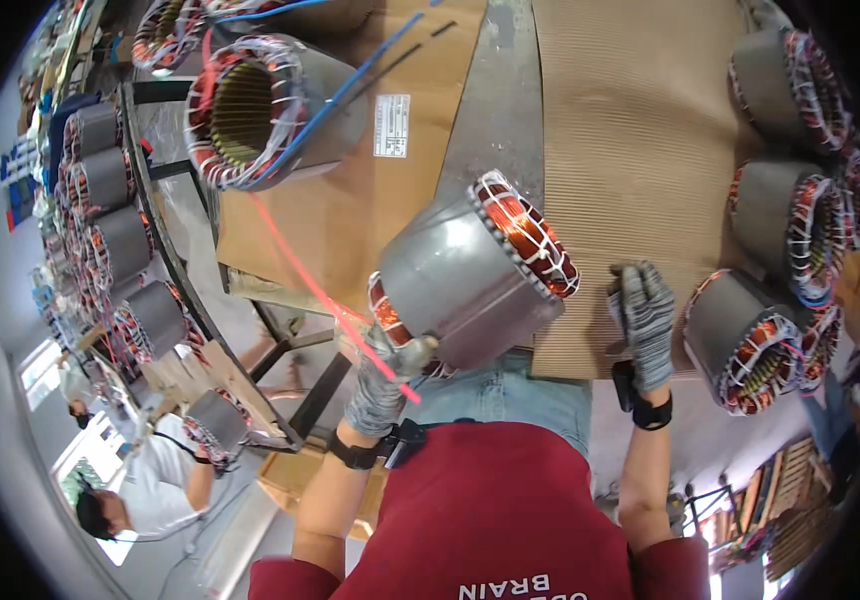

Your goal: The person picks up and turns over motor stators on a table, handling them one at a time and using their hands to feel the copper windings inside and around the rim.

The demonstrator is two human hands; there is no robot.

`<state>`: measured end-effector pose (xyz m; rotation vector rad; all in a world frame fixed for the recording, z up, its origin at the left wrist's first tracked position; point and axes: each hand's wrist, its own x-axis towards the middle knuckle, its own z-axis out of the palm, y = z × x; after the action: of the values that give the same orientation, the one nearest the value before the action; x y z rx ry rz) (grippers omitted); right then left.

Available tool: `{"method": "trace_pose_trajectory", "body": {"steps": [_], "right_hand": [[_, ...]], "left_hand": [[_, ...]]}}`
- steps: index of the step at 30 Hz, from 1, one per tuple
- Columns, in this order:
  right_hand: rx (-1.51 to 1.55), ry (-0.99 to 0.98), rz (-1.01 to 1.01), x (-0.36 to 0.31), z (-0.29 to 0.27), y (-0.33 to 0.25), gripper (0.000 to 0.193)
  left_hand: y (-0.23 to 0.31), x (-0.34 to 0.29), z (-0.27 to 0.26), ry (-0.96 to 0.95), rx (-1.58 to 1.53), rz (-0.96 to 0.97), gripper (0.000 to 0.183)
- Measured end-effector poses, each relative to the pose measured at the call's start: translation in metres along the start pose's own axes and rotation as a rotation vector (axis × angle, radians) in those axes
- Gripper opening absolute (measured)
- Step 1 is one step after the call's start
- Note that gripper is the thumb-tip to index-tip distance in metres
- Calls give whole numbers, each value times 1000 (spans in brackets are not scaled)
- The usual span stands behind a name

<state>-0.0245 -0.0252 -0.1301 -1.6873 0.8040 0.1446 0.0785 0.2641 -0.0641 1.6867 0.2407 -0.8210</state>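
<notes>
A grey motor stator (465, 275) with copper windings laced in white cord lies tilted at the table's near edge, in front of me. My left hand (382, 375), in a grey knit glove, grips the stator's lower left end by the winding, thumb on the rim. A thin red strip (300, 265) runs from a second stator down across this hand. My right hand (642, 320), gloved alike, is open over the cardboard to the right, apart from the stator and holding nothing.
The second stator (335, 110), with blue and red leads, stands at the far left. Several stators (735, 320) line the right side. Corrugated cardboard (640, 150) covers the table. A rack of stators (155, 320) stands left, where another person (165, 470) handles a stator.
</notes>
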Motion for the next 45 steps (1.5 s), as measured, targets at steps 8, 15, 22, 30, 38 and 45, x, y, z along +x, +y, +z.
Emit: {"method": "trace_pose_trajectory", "body": {"steps": [8, 15, 22, 30, 38, 45], "right_hand": [[-176, -291, -410, 7, 29, -113, 44], [-285, -266, -306, 1, 43, -124, 33], [-202, -230, -242, -40, 81, -138, 30], [-218, -222, -610, -64, 174, -168, 60], [-444, -368, -733, -100, 180, -164, 49], [-132, -271, -386, -113, 136, -151, 8]], "left_hand": [[6, -8, 26, 58, 65, 132, 32], [13, 3, 25, 71, -364, 180, 28], [34, 40, -27, 156, -190, 117, 40], [-22, 114, -100, 40, -261, 69, 49], [-40, 144, -117, -123, 329, 936, 29], [-55, 145, -128, -160, 283, 737, 29]]}}
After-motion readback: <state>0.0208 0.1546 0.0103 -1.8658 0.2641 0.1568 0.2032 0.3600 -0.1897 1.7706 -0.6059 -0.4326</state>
